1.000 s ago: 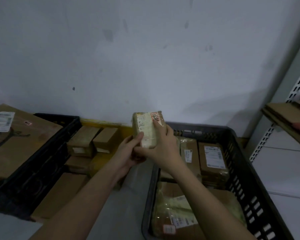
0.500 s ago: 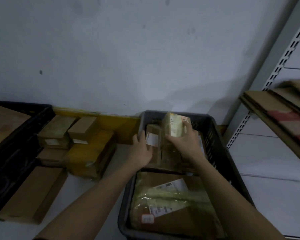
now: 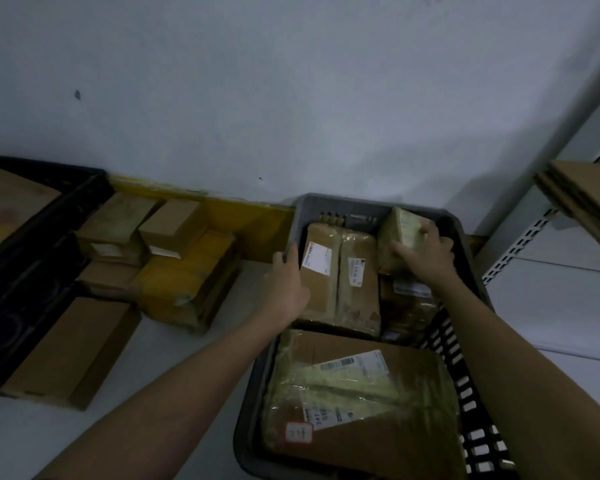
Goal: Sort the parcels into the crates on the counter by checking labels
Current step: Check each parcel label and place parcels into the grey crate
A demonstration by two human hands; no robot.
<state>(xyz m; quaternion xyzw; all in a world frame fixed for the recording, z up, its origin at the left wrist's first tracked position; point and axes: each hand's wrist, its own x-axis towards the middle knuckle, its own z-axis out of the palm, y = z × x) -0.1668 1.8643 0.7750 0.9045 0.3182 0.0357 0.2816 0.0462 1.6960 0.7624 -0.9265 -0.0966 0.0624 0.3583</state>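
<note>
dim, flat indoor light with a bluish-grey cast and no clear source. soft shadow darkens the black crate (image 3: 32, 258) at left. faint glare on plastic-wrapped parcels (image 3: 343, 382). wide-angle bending at edges; fine detail is soft and slightly blurred.

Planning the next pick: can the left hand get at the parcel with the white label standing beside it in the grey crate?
Probably yes: the left hand rests at the grey crate edge against that labelled parcel, nothing covering it.

Head view, down onto counter (image 3: 174, 358)
</note>
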